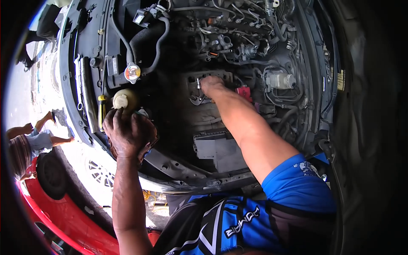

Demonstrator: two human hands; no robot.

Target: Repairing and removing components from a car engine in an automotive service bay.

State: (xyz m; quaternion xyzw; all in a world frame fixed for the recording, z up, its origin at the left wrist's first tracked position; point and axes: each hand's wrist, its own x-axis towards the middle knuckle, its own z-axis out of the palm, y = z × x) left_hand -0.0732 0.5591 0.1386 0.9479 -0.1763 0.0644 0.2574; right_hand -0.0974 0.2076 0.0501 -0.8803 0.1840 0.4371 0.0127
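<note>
My left hand [127,132], dark with grime, rests at the front edge of the engine bay with fingers apart. Its fingertips reach the pale cap of a yellowed round reservoir [128,98]. Something partly hidden lies beneath this palm; I cannot make it out. My right hand [212,86] is stretched into the middle of the bay, fingers curled over a grey metal tray [191,79]. Beside those fingertips shows a short shiny metal piece [198,83], shaped like a socket. What the fingers enclose is hidden. Curved metal parts [196,100] lie just below.
A yellow-and-black handled screwdriver [101,111] lies left of the reservoir. The radiator cap [132,73] and hoses are farther back. A flat black cover [221,151] sits under my right arm. At right stands a fluid reservoir [280,80]. Outside are a person [27,148] and a red car [63,212].
</note>
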